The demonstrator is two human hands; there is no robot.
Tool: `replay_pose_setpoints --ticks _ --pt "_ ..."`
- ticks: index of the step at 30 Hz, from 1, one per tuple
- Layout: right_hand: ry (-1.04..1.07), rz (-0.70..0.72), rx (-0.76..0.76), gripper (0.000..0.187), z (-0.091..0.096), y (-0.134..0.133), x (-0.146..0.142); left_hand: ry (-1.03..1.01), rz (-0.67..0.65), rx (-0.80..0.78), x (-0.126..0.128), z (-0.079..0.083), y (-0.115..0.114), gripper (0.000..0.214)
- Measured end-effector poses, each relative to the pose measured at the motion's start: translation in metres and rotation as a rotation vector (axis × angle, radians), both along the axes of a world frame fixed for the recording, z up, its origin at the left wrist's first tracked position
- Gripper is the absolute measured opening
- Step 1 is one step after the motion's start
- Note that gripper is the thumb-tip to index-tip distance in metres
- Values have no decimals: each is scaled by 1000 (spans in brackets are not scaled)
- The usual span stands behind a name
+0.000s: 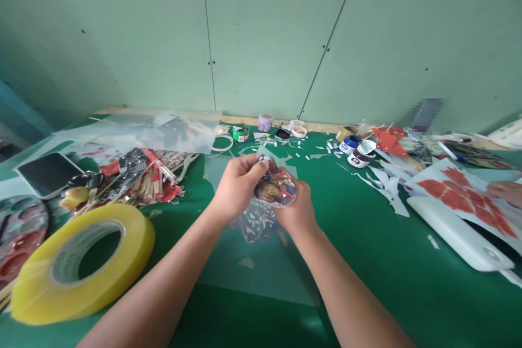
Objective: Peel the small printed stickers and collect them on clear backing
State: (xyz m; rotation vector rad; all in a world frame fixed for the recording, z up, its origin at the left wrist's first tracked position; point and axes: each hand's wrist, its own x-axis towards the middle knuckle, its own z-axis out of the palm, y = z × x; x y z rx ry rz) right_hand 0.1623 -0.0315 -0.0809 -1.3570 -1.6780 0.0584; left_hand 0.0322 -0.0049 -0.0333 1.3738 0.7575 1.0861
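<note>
Both my hands meet over the middle of the green table (367, 239). My left hand (236, 185) pinches the top of a small piece of clear plastic film with a dark red, brown and blue printed picture (274, 186). My right hand (297, 207) supports the same film from below and the right. A crumpled dark patterned scrap (255, 223) hangs or lies just under the hands. A sheet of clear film (261, 272) lies flat on the table beneath my forearms.
A big yellow tape roll (81, 261) lies at the near left, by sticks, tools and red scraps (142, 176). Small paint jars (354, 151) and a green tape roll (241, 132) stand at the back. Another person's hand (505, 191) rests on red-painted paper (465, 196) at the right.
</note>
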Motion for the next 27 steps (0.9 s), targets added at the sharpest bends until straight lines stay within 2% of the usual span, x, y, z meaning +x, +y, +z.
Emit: replay_pose_setpoints --ticks 9,13,17,21,27 --pt "-69 -89 65 5 -6 3 -4 -56 -16 -54 4 -3 -1 27" --pt "-105 -55 46 4 -4 4 0 -2 -48 -63 4 -1 -2 28" --pt "-123 -32 69 5 -2 3 1 -4 -6 -94 4 -3 -2 27" --pt "-92 -35 45 5 -3 2 1 -14 58 -66 3 -4 0 28" --pt "-136 -62 33 6 -6 3 -1 113 11 5 3 -2 -1 32"
